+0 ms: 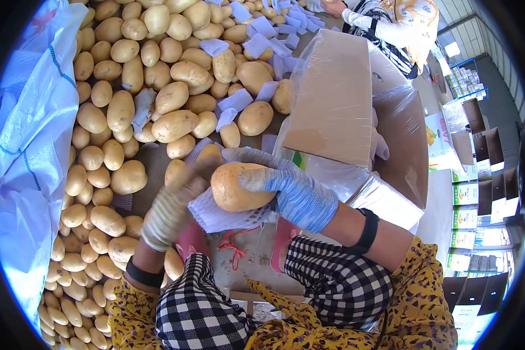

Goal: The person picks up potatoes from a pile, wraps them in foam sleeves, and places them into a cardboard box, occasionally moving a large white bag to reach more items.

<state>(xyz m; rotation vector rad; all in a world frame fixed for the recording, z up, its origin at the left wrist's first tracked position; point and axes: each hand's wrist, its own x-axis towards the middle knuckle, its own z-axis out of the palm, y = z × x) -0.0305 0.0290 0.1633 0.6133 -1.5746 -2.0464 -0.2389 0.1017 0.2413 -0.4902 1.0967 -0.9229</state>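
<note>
In the middle of the head view, my right hand (pixel 294 184), in a blue-grey knitted glove, is closed around a large tan potato (pixel 239 188), thumb across its front. Just below the potato is a pale lilac foam net sleeve (pixel 221 214), its left end close to my left hand. My left hand (pixel 178 201), in a whitish glove, is smeared by motion to the left of the potato, so I cannot make out its fingers or whether they grip the sleeve.
Loose potatoes (pixel 122 111) are heaped ahead and to the left, with foam sleeves (pixel 236 102) scattered among them. White woven sheeting (pixel 35 116) borders the left. A plastic-lined cardboard box (pixel 329 93) stands at right. Another person (pixel 391 35) works beyond it. Red string (pixel 233 248) lies between my feet.
</note>
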